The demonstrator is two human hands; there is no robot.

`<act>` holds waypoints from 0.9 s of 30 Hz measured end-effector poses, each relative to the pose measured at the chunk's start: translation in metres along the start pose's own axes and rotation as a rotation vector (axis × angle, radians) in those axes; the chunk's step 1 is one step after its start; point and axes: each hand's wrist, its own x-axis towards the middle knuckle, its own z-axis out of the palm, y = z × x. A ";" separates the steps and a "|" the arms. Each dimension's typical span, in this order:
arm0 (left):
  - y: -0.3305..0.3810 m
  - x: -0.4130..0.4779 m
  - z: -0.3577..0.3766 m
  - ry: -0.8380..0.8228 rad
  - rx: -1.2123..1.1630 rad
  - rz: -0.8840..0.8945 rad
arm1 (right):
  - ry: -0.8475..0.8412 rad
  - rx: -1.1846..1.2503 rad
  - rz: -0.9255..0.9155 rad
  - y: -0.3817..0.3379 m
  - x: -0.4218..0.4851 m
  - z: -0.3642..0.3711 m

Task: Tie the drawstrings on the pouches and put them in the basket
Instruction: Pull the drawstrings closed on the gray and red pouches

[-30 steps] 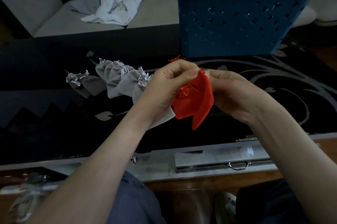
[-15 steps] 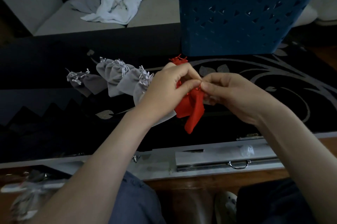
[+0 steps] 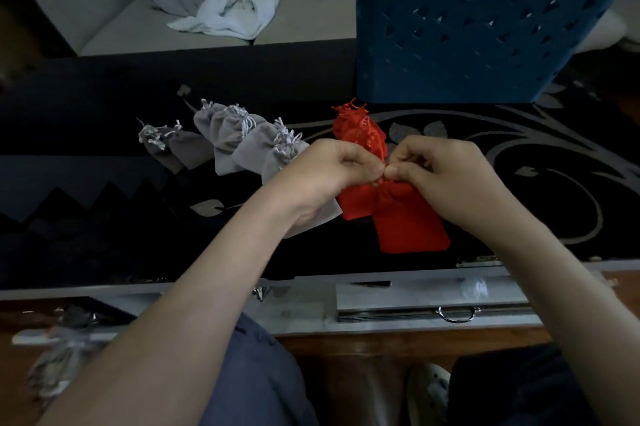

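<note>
- While the red pouch [image 3: 410, 217] hangs just below the knuckles, the left hand [image 3: 332, 169] and right hand [image 3: 443, 167] meet fingertip to fingertip, fingers [image 3: 398, 172] pinched on its gathered neck.
- Grey pouches [image 3: 242, 145] lie on the desk [image 3: 104, 217] beside the left hand; the blue basket [image 3: 478, 34] stands behind.

You've got one red pouch [image 3: 408, 217] pinched at its gathered neck, body hanging flat toward you. More red pouches [image 3: 358, 132] lie bunched behind it on the dark table. Grey pouches [image 3: 239, 141] sit in an overlapping row to their left, necks cinched. Blue basket [image 3: 467, 44] stands upright behind, perforated wall facing you.
</note>
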 end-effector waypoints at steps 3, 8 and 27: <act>0.002 0.000 0.001 0.032 0.085 0.020 | -0.023 0.037 0.053 0.001 0.001 -0.002; 0.003 -0.001 0.009 0.163 0.467 0.136 | -0.079 0.047 0.111 0.002 0.005 0.000; -0.002 0.001 0.022 0.416 0.701 0.541 | -0.062 0.415 0.141 0.008 0.003 -0.001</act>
